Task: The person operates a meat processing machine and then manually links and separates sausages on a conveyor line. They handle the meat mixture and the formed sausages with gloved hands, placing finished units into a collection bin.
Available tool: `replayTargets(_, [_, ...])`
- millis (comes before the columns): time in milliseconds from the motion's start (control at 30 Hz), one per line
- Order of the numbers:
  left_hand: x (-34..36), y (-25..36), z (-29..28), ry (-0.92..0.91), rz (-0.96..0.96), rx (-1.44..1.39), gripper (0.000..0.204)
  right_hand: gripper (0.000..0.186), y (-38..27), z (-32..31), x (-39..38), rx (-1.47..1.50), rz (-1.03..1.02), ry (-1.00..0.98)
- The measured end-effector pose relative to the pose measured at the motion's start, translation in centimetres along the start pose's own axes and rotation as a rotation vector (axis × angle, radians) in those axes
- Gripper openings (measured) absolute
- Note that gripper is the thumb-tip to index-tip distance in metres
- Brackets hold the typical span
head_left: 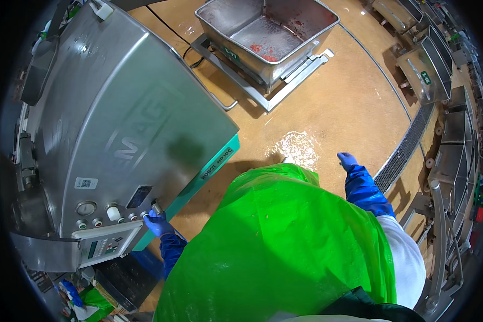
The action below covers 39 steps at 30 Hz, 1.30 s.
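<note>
My left hand (159, 224), in a blue glove and blue sleeve, is at the lower edge of a large steel machine (161, 102). Its fingers are curled at a small metal knob (155, 206) beside a row of buttons. Next to that row sits a light control panel (108, 244) with a small screen and keys. Above the buttons are a round gauge (86, 209) and a dark display (139, 197). My right hand (348, 160), also gloved in blue, hangs over the floor, with fingers partly apart and nothing in it.
Ahead stands a steel tub (284, 70) with red residue inside, on a metal frame (265, 102). A floor grate (400, 155) runs along the right. Beyond it are several steel bins (426, 72). The tan floor (300, 147) looks wet. A green apron (279, 231) covers my front.
</note>
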<state>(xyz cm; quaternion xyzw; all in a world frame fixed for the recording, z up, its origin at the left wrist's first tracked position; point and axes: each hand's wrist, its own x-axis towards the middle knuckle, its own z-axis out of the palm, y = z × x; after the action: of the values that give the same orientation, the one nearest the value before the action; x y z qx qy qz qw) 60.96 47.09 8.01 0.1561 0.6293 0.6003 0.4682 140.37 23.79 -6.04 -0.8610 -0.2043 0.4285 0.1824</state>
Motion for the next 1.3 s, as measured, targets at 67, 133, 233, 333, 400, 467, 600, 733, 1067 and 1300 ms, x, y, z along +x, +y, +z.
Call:
replayTargets(67, [-1.7, 1.0, 1.9, 0.018, -0.014, 0.024, 0.032, 0.047, -2.8, -0.9, 0.3, 0.064, -0.038, 0.034])
replayTargets(133, [-0.9, -0.1, 0.5, -0.069, -0.100, 0.037, 0.031, 0.047, -4.6, -1.2, 0.8, 0.118, -0.134, 0.065])
replayTargets(233, [2.9, -7.2, -8.3, -0.219, -0.289, 0.340, 0.032, 0.048, -5.9, -1.6, 1.7, 0.120, -0.193, 0.076])
replayTargets(333, [6.1, -11.1, -11.1, -1.489, 0.622, 1.529, 0.036, 0.048, -2.4, -1.1, 0.9, 0.128, -0.204, 0.053])
replayTargets(400, [3.1, -16.2, -10.8, -1.395, 0.339, 1.635, 0.036, 0.049, -0.9, -2.1, 1.5, 0.111, -0.123, 0.010])
replayTargets(467, [1.5, -19.6, -6.4, -1.392, 0.139, 1.590, 0.037, 0.051, 4.9, -4.0, 2.4, 0.099, 0.011, -0.008])
replayTargets(600, [0.7, -22.0, 6.8, -1.616, 0.186, 1.537, 0.038, 0.052, 14.1, -7.2, 3.4, 0.143, 0.343, -0.086])
replayTargets(733, [-6.8, -23.0, 25.4, -1.333, -0.555, 1.557, 0.041, 0.053, 17.2, -14.7, 8.0, 0.287, 0.406, 0.070])
replayTargets(1067, [-20.3, -22.6, 52.1, -1.108, -0.532, 1.416, 0.041, 0.050, 10.7, -36.6, 26.4, 0.265, 0.244, 0.041])
replayTargets(1300, [-19.3, -27.2, 59.0, -0.870, -0.321, 1.193, 0.033, 0.040, -19.0, -45.7, 39.8, 0.180, -0.274, 0.009])
